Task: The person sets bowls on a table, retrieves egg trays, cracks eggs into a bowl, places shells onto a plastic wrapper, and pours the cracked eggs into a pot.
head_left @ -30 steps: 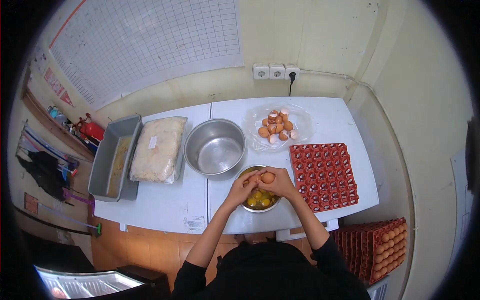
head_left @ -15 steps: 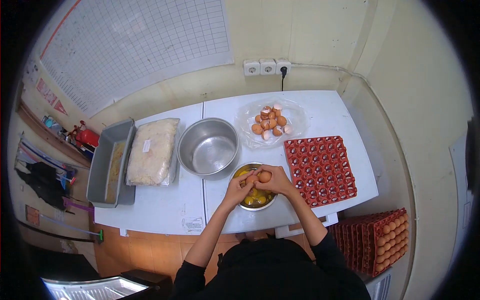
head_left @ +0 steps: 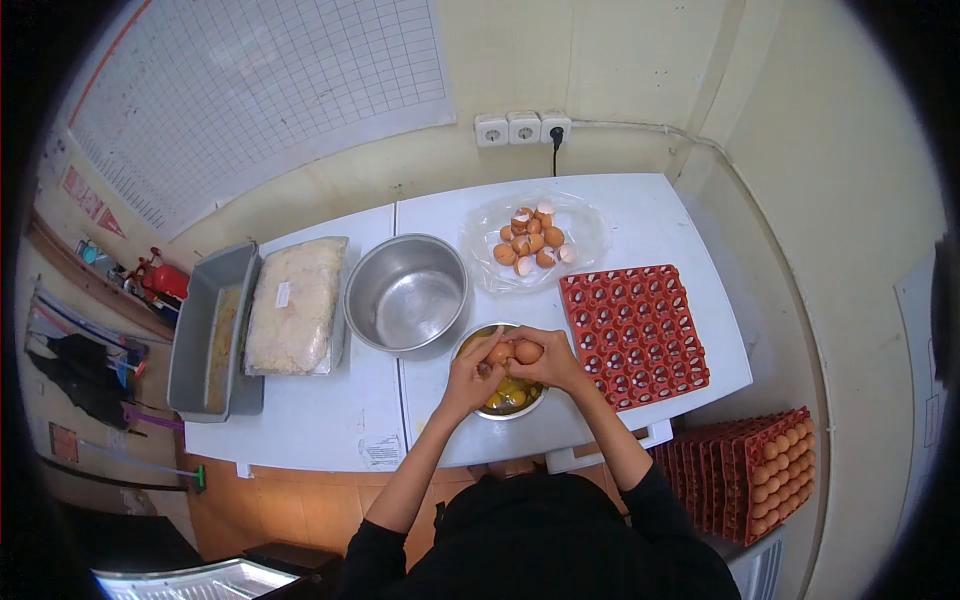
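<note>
Grip on both sides is closed: the left hand (head_left: pixel 466 380) holds one brown eggshell (head_left: pixel 500 353), the right hand (head_left: pixel 557 364) another eggshell (head_left: pixel 528 352), side by side over a metal bowl (head_left: pixel 512 415) of yolks (head_left: pixel 517 397). Near it, a red egg tray (head_left: pixel 634 337) lies on the white surface (head_left: pixel 640 225).

The bare left hand (head_left: pixel 470 376) and right hand (head_left: pixel 556 361) are hiding part of the small round metal bowl (head_left: pixel 508 416) and partly covering two rounded brown eggshells (head_left: pixel 528 352). The view's top edge is cutting off the white gridded paper chart (head_left: pixel 270 90); the white tabletop label (head_left: pixel 380 452) is bearing print too small to read.
</note>
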Demonstrator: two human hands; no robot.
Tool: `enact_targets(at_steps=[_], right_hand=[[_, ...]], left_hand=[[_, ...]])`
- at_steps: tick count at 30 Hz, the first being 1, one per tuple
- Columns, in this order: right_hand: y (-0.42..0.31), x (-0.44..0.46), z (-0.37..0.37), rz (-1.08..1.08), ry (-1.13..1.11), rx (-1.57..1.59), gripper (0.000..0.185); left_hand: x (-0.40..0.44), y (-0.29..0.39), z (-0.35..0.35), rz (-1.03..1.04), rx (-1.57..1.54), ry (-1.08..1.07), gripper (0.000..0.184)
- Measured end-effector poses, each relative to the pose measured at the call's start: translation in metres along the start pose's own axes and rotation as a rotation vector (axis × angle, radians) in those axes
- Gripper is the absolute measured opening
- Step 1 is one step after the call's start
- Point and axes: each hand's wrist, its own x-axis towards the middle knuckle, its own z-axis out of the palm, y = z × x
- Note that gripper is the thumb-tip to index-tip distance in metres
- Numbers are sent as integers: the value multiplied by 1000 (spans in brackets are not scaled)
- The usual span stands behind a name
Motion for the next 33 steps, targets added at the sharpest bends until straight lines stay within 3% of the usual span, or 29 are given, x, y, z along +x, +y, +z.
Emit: enact_targets(at_steps=[6, 9, 12, 15, 18, 20, 21, 22, 23, 25, 26, 29, 31, 32, 33], right_hand=[[-3, -1, -9, -71, 66, -40, 34], [-1, -3, -16, -146, -38, -111, 36], [-16, -4, -22, -266, -98, -308, 40], [-27, -9, -21, -408, -13, -500, 41], [-25, -16, -18, -267, -94, -528, 37], [-32, -15, -15, -123, 19, -265, 32], [-32, -13, -14, -119, 26, -268, 32], [-32, -9, -13, 27, 60, -146, 33], [-32, -6, -14, 170, 99, -25, 34], [-19, -3, -16, 254, 115, -17, 36], [-14, -1, -17, 223, 154, 84, 37], [-4, -5, -21, 129, 309, 341, 39], [-13, -22, -40, 359, 394, 420, 38], [-10, -33, -44, 382, 474, 429, 31], [-6, -46, -56, 429, 458, 390, 36]], left_hand=[[2, 9, -11, 123, 75, -26, 64], [3, 22, -22, 176, 140, -102, 66], [6, 41, -33, 252, 300, -185, 67], [4, 42, -37, 292, 436, -211, 68], [-5, 38, -30, 235, 370, -192, 69], [-5, 33, -23, 176, 276, -184, 69], [-5, 29, -18, 32, 64, -192, 68], [-4, 28, -14, -112, -148, -203, 66], [1, 26, -11, -107, -150, -217, 66], [17, 24, -6, -210, -573, -177, 61], [29, 17, -2, -105, -539, -144, 56], [75, -1, 8, -106, -407, -100, 52], [119, -16, 16, -133, -149, 8, 53], [142, -22, 18, 28, 57, -31, 55], [164, -27, 22, 206, 246, -71, 57]])
